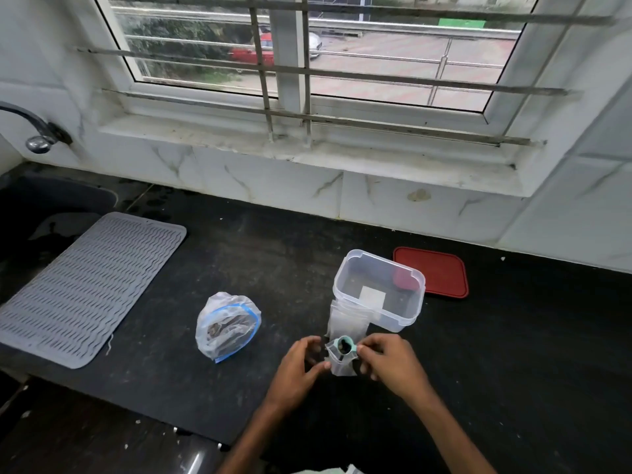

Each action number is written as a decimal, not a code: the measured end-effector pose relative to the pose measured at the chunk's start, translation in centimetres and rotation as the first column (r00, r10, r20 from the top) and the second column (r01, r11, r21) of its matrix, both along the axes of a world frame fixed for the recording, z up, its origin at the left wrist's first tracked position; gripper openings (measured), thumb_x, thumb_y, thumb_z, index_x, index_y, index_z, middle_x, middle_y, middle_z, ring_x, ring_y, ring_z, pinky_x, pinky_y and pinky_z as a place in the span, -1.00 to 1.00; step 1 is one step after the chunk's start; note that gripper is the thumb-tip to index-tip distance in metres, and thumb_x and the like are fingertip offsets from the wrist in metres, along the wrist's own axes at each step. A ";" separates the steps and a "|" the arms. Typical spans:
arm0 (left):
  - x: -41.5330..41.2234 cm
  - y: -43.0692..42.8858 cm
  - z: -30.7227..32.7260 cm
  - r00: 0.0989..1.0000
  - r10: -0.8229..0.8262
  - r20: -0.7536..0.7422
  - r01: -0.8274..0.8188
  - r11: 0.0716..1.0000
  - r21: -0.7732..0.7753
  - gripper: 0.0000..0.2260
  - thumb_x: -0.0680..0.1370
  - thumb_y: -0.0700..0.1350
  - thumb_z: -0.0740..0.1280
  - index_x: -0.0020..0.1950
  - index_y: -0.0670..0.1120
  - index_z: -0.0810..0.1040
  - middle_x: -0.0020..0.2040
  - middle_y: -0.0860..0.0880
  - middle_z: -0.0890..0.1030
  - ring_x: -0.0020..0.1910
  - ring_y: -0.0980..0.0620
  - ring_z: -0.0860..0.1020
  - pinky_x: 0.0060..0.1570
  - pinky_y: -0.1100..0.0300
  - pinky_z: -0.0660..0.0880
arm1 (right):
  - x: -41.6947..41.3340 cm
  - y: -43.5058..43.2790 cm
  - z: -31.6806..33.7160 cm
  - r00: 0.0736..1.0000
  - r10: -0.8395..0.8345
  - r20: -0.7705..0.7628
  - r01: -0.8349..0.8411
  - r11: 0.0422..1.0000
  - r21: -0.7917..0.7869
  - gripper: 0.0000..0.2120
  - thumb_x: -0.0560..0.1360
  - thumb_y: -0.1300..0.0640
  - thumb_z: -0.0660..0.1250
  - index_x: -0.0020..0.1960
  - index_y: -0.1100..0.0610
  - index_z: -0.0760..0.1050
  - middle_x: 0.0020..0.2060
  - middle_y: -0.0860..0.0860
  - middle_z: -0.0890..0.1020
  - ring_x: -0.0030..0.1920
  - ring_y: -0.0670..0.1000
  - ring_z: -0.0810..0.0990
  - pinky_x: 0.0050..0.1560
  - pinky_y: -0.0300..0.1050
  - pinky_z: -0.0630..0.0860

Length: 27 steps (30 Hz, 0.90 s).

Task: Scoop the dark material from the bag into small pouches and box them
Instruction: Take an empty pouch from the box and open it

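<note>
L grip pinches pouch at left edge; R grip pinches teal scoop, bowl in pouch mouth, near tabletop front edge. Left: bag. Behind: clear box. Bare tabletop btw bag & grey mat.

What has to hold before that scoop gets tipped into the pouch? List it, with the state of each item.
1. Left hand holds the pouch with its mouth open: ok.
2. Scoop sits right over the pouch mouth, pinched by the right hand: ok.
3. Dark material in the scoop's bowl: ok.
4. How full the pouch already is: cannot tell.
5. Clear box is open, with the red lid lying off beside it: ok.
6. Bag stands close on the left for the next scoop: ok.
</note>
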<state>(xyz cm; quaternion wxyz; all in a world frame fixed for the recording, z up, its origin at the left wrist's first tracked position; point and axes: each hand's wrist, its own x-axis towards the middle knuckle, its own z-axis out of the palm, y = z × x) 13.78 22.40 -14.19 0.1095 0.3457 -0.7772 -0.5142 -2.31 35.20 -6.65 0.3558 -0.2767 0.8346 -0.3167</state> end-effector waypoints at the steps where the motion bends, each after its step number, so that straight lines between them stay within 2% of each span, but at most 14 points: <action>1: -0.3 0.4 -0.2 1.000 0.002 -0.006 -0.002 1.000 0.001 -0.62 0.44 -0.15 0.51 0.13 0.18 0.48 0.06 0.02 0.61 -0.01 0.12 0.61 0.07 0.25 0.54 | 0.1 0.1 -0.4 0.994 0.033 -0.102 -0.029 0.999 0.040 -0.89 0.51 0.02 0.35 -0.12 -0.03 0.65 -0.34 -0.08 0.70 -0.38 -0.11 0.63 -0.20 -0.05 0.62; 3: -0.7 1.1 -0.4 1.000 0.025 -0.005 -0.025 0.999 -0.021 -0.63 0.43 -0.23 0.50 0.05 0.18 0.52 -0.02 0.03 0.65 -0.06 0.11 0.63 0.03 0.16 0.57 | 0.6 0.0 -0.5 0.938 0.125 -0.323 -0.094 0.990 0.109 -0.86 0.50 -0.06 0.34 -0.01 -0.11 0.65 -0.21 -0.12 0.72 -0.20 -0.11 0.67 -0.06 -0.07 0.62; 5: -0.8 1.5 -0.3 0.998 0.055 -0.013 -0.055 0.998 -0.012 -0.67 0.43 -0.27 0.48 0.02 0.13 0.56 -0.07 0.05 0.68 -0.08 0.16 0.64 0.03 0.14 0.59 | 1.4 -0.2 -0.6 0.881 0.197 -0.431 -0.170 0.980 0.099 -0.82 0.52 -0.03 0.35 0.10 -0.11 0.65 -0.05 -0.11 0.71 -0.05 -0.11 0.65 0.02 -0.17 0.57; 7: -1.0 1.6 -0.4 0.997 0.080 -0.023 -0.080 0.997 -0.011 -0.71 0.43 -0.29 0.47 0.02 0.05 0.58 -0.08 0.06 0.69 -0.08 0.19 0.64 0.04 0.17 0.58 | 2.0 -0.1 -0.9 0.855 0.221 -0.469 -0.224 0.973 0.050 -0.78 0.54 0.03 0.37 0.17 -0.09 0.64 0.04 -0.09 0.69 0.02 -0.10 0.61 0.07 -0.21 0.53; 11: -1.2 1.7 -0.5 0.995 0.088 -0.041 -0.089 0.995 -0.035 -0.73 0.44 -0.26 0.45 0.09 -0.02 0.60 -0.04 0.10 0.68 -0.04 0.18 0.64 0.06 0.16 0.58 | 2.2 0.4 -1.6 0.871 0.148 -0.469 -0.196 0.979 -0.054 -0.74 0.51 0.06 0.43 0.19 -0.08 0.64 0.04 -0.12 0.69 -0.01 -0.14 0.62 0.06 -0.30 0.53; 14: -1.1 2.0 -0.3 0.995 0.092 -0.039 -0.093 0.995 -0.042 -0.71 0.45 -0.25 0.44 0.13 -0.01 0.59 -0.01 0.12 0.68 -0.02 0.19 0.64 0.06 0.18 0.57 | 1.8 0.7 -1.7 0.952 0.016 -0.305 -0.086 0.972 -0.218 -0.78 0.48 0.11 0.47 0.12 -0.06 0.68 -0.03 -0.20 0.72 -0.06 -0.25 0.65 0.04 -0.28 0.59; 17: -0.9 2.2 0.1 0.993 0.108 -0.041 -0.110 0.993 -0.052 -0.73 0.46 -0.21 0.46 0.13 0.00 0.60 0.00 0.11 0.68 -0.04 0.20 0.63 0.04 0.19 0.58 | 0.9 1.4 -1.2 0.985 -0.172 0.032 0.172 0.918 -0.357 -0.86 0.48 0.17 0.48 0.02 0.03 0.71 -0.19 -0.15 0.74 -0.19 -0.23 0.68 -0.19 -0.27 0.60; 19: -0.8 2.1 0.4 0.989 0.142 -0.039 -0.144 0.988 -0.055 -0.78 0.48 -0.19 0.46 0.09 0.03 0.60 0.00 0.11 0.67 -0.06 0.20 0.62 -0.02 0.24 0.57 | 0.0 2.4 -1.0 0.919 -0.276 0.283 0.371 0.851 -0.373 -0.90 0.51 0.19 0.43 0.01 0.11 0.69 -0.24 -0.02 0.74 -0.27 -0.14 0.64 -0.36 -0.24 0.48; 21: -0.9 2.1 0.8 0.986 0.165 -0.025 -0.167 0.984 -0.071 -0.83 0.51 -0.17 0.44 0.05 0.05 0.61 -0.01 0.13 0.66 -0.07 0.23 0.61 -0.07 0.32 0.55 | -1.2 4.2 -1.6 0.830 -0.362 0.425 0.518 0.782 -0.345 -0.92 0.51 0.19 0.43 -0.02 0.09 0.69 -0.23 0.04 0.74 -0.28 -0.08 0.59 -0.37 -0.18 0.42; 24: -1.0 2.0 1.1 0.980 0.196 -0.025 -0.197 0.972 -0.125 -0.90 0.52 -0.14 0.44 -0.04 0.07 0.62 -0.08 0.16 0.65 -0.10 0.23 0.61 -0.11 0.32 0.55 | -3.2 7.3 -3.3 0.704 -0.534 0.469 0.689 0.675 -0.265 -0.92 0.50 0.19 0.45 -0.05 0.08 0.70 -0.23 0.07 0.71 -0.28 -0.06 0.51 -0.36 -0.17 0.38; 27: -1.2 2.2 0.9 0.981 0.193 -0.024 -0.194 0.967 -0.163 -0.90 0.52 -0.14 0.44 -0.09 0.08 0.62 -0.13 0.15 0.65 -0.12 0.22 0.61 -0.15 0.31 0.55 | -5.2 9.8 -5.0 0.626 -0.633 0.455 0.762 0.620 -0.187 -0.90 0.50 0.22 0.44 0.00 0.16 0.69 -0.24 0.05 0.69 -0.28 -0.08 0.48 -0.36 -0.20 0.35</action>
